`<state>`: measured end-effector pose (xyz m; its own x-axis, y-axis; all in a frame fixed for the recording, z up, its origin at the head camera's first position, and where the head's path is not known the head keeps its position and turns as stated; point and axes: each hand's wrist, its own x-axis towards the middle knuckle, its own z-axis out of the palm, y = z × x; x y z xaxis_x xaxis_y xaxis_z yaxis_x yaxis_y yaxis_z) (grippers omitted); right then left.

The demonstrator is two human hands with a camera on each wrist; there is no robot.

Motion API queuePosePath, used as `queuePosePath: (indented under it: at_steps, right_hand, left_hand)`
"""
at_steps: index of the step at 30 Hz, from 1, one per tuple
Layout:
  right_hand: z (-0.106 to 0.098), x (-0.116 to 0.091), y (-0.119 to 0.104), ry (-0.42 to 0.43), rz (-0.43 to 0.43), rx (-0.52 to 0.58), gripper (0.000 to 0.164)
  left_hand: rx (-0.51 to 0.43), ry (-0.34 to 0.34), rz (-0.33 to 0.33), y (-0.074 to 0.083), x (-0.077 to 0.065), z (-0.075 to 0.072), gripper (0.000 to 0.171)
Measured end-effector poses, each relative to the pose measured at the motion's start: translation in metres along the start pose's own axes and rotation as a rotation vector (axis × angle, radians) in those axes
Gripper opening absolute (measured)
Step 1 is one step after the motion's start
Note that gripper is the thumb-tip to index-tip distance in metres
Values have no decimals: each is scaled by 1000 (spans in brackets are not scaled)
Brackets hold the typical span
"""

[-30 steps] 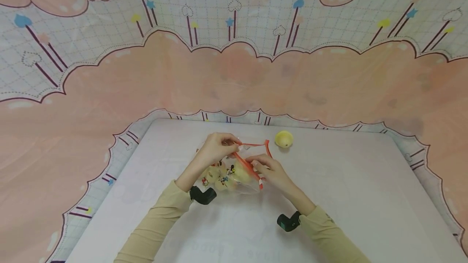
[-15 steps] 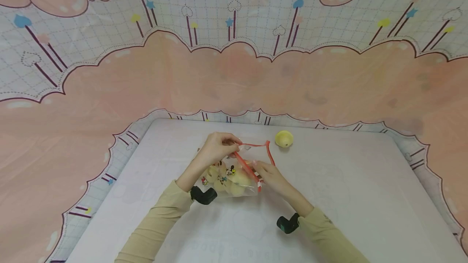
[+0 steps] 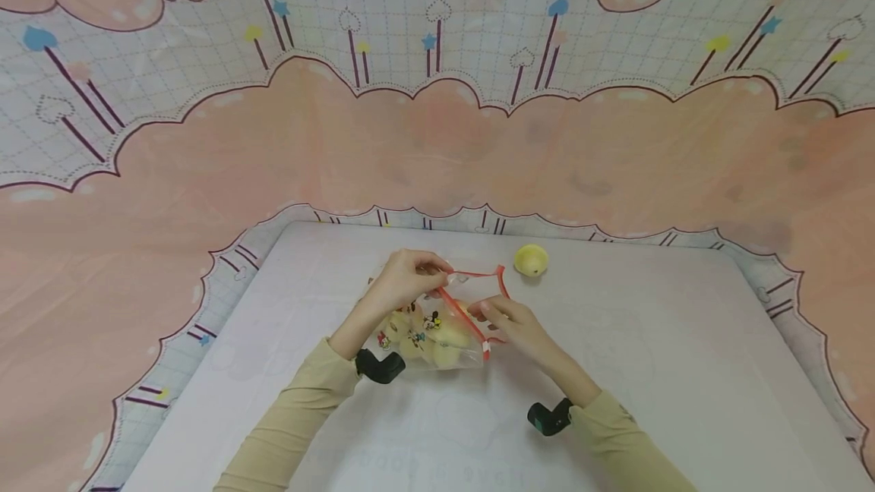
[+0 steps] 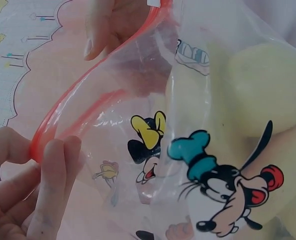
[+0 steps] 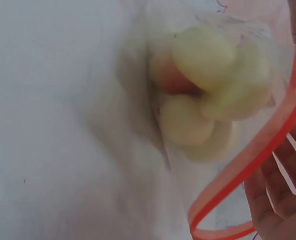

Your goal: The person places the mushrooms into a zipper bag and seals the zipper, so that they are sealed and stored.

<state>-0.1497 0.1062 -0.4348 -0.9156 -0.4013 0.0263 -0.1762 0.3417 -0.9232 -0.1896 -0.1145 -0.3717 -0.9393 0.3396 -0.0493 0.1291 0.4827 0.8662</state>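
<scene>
A clear zip bag (image 3: 410, 340) with red edging and cartoon prints lies in the middle of the table, its mouth spread toward the right. Inside are several rounded pale-yellow fruits (image 5: 205, 57), blurred by the plastic; their kind is unclear. My left hand (image 3: 405, 279) pinches the red rim (image 4: 52, 122) between thumb and fingers. At the mouth is my right hand (image 3: 516, 325), its fingers (image 5: 268, 195) fairly straight beside the red edge, with nothing seen in its grasp. One round yellow fruit (image 3: 531, 260) sits outside the bag, beyond the right hand.
The white tabletop (image 3: 649, 370) extends around the bag on all sides. A peach and white patterned cloth (image 3: 437, 143) covers the background past the table's far edge. Black wrist devices (image 3: 380, 366) are worn on both forearms.
A yellow fruit in the bag has settled lower, toward the near side. My right hand dipped at the bag's mouth, then drew back slightly right. The left hand keeps its hold on the rim.
</scene>
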Motion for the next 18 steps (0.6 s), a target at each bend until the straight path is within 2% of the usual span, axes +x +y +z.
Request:
queuePosePath:
  at_steps: [5, 18]
  right_hand:
    - [-9, -3, 1, 20, -20, -26, 33]
    - [-33, -12, 14, 70, 32, -69, 31]
  left_hand:
    - [7, -8, 1, 0, 0, -1, 24]
    - [15, -5, -4, 0, -1, -1, 24]
